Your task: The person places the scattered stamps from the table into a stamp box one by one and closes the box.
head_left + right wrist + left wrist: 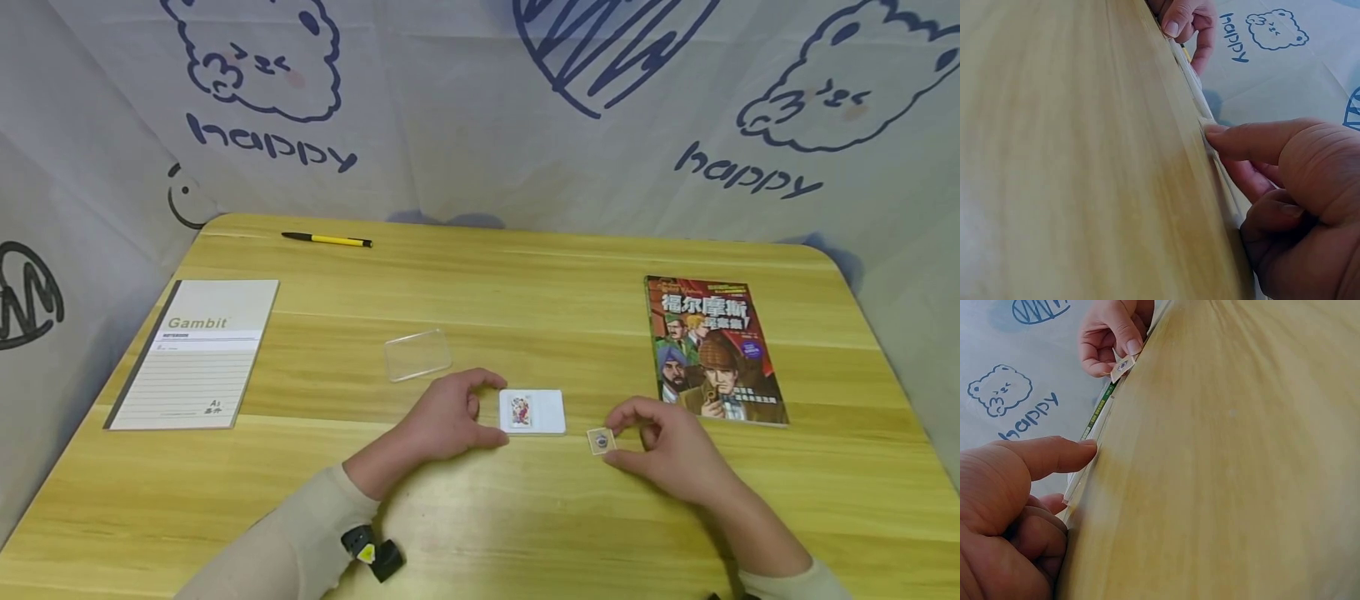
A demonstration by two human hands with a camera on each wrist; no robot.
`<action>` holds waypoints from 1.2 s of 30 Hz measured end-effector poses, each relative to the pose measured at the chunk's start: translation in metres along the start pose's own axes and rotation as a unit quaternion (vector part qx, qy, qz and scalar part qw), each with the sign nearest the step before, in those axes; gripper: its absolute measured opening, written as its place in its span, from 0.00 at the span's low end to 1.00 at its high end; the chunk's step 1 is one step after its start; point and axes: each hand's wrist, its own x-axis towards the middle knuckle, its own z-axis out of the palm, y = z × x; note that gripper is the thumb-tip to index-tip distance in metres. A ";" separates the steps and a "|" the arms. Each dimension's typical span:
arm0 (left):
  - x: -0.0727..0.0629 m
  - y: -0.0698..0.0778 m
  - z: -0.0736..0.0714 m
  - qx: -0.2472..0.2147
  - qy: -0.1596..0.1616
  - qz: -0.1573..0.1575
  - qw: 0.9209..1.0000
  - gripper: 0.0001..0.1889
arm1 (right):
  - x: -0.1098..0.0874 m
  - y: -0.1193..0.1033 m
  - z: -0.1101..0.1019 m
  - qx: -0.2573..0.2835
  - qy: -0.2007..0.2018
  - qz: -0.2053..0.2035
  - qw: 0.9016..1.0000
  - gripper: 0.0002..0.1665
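Note:
My left hand (448,419) grips a shallow, white-filled rectangular box (549,412) at its left end, thumb at the near corner and index finger at the far one. A postage stamp (521,411) with a colourful figure lies on the white surface, towards the left. To the right of the box, my right hand (672,446) pinches a small square stamp (601,441), beige with a dark round motif, by its right edge between thumb and index finger. In the left wrist view, this square stamp (1124,366) is tilted. A clear plastic lid (417,356) lies beyond my left hand.
A Gambit notebook (198,358) lies at the left of the wooden table (480,292). Near the back edge is a yellow and black pen (330,240). A comic-style book (712,350) lies at the right, just beyond my right hand. White cloth with drawings hangs behind.

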 end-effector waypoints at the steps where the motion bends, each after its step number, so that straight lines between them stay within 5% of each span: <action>1: 0.000 0.000 0.000 0.001 0.000 0.000 1.000 0.33 | 0.000 0.001 0.000 0.000 0.001 -0.002 1.000 0.20; 14: 0.000 0.000 0.000 0.003 0.000 -0.003 1.000 0.34 | 0.010 -0.009 0.010 0.045 0.024 -0.008 0.999 0.19; 25: 0.001 -0.002 0.000 0.008 0.002 0.002 1.000 0.33 | 0.034 -0.015 0.022 0.085 -0.001 -0.010 0.996 0.19; 36: 0.000 -0.001 0.000 0.007 0.002 0.000 1.000 0.33 | 0.051 -0.022 0.025 0.054 -0.033 -0.001 0.998 0.17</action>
